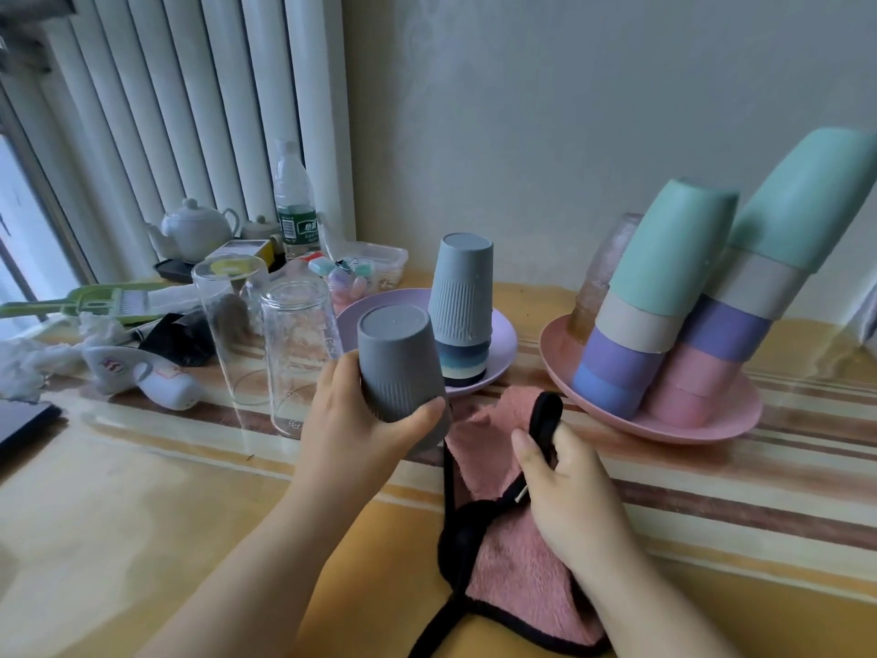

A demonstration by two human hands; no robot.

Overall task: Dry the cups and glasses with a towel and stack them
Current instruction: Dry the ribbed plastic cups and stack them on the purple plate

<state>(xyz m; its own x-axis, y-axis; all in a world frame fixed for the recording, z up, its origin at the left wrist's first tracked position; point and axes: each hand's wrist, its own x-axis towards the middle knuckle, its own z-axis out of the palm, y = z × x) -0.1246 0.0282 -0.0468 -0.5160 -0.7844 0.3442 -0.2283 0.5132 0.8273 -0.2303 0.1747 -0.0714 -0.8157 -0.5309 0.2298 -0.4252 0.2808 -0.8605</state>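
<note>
Head view: my left hand grips a grey ribbed cup upside down, fingers curled round its lower wall, just above the table. My right hand pinches the black edging of the pink towel, which lies on the table under it. Behind, a stack of inverted cups stands on a lilac plate; two tilted pastel stacks rest on a pink plate. Two clear glasses stand at left.

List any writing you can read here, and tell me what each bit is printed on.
Water bottle: the green label carries white characters, too blurred to read.
Nearer clear glass: faint printed marks near its base, unreadable.
White pouch: a coloured print, not legible.
Nothing else shows text.
</note>
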